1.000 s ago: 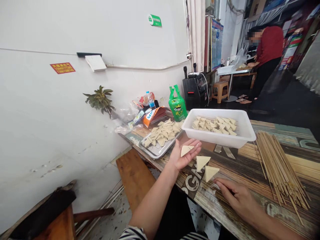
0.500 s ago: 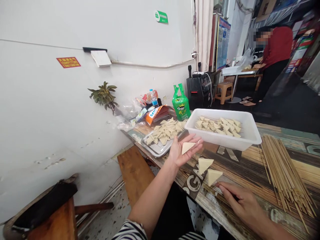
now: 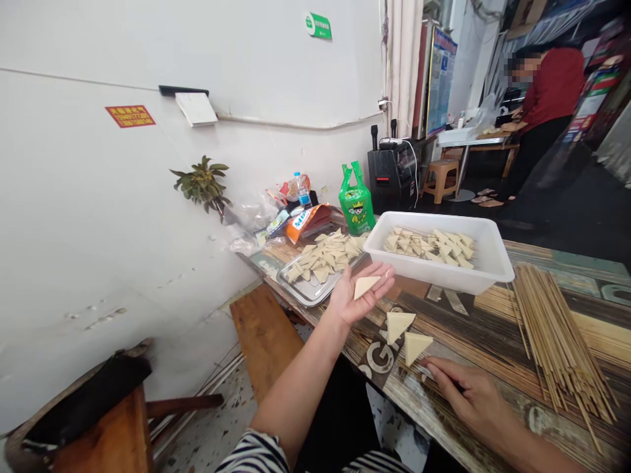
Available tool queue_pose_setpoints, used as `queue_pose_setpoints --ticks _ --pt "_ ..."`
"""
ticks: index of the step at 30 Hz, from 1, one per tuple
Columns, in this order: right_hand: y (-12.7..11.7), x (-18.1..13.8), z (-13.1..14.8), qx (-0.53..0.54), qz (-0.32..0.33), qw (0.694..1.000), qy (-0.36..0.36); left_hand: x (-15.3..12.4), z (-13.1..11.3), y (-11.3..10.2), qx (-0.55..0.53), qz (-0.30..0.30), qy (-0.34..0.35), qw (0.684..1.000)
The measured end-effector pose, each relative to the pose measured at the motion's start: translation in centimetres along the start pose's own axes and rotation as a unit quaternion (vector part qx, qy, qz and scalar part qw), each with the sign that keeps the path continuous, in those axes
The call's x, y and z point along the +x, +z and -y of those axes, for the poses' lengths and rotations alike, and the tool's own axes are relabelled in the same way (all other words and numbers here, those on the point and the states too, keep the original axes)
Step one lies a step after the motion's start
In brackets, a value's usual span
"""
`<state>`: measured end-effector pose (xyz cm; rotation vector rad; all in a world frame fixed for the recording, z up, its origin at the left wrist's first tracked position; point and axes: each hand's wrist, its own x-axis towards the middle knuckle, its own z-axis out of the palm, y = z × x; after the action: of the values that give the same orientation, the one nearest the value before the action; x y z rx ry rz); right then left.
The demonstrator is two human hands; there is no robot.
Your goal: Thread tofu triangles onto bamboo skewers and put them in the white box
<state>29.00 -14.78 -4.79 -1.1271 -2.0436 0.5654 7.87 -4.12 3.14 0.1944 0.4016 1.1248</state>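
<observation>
My left hand [image 3: 362, 292] is palm up with its fingers stretched out, and a pale tofu-like triangle [image 3: 365, 287] lies across it. My right hand [image 3: 466, 391] is closed in a pinch on the end of a skewer. Two more pale triangles, a farther one [image 3: 398, 324] and a nearer one [image 3: 417, 347], are threaded on that skewer, just above the table; most of its stick is hidden. Beyond my left hand, a metal tray [image 3: 308, 292] holds a heap of loose triangles [image 3: 328, 256]. The white plastic tub [image 3: 444, 272] contains several skewered triangles [image 3: 446, 246].
A bundle of bamboo skewers [image 3: 557, 335] lies at the right of the wood-patterned table [image 3: 493, 348]. Behind the tray are a green bag [image 3: 355, 207], a water bottle [image 3: 302, 190] and packets. A person in red [image 3: 555, 89] bends over another table. A bench [image 3: 266, 341] stands left.
Both hands, the triangle on my palm and the skewered triangles have shifted slightly left in view. My grip looks the same.
</observation>
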Motion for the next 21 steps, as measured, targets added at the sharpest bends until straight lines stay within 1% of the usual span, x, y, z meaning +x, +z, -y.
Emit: queue_pose_setpoints --ticks 10,14,19,21 --pt "-0.12 0.07 0.02 -0.004 -0.006 1.000 0.002 0.19 -0.09 -0.32 0.003 0.014 -0.001 1.000" --pt "-0.10 0.09 -0.01 -0.005 -0.011 1.000 0.003 0.13 -0.05 -0.15 0.009 0.008 -0.001 1.000" --pt "-0.18 0.12 0.05 -0.007 -0.008 1.000 0.000 0.18 0.00 -0.26 0.012 0.028 0.000 1.000" --pt "-0.20 0.11 0.06 -0.008 -0.006 1.000 0.000 0.27 0.01 -0.39 0.019 0.027 0.000 0.999"
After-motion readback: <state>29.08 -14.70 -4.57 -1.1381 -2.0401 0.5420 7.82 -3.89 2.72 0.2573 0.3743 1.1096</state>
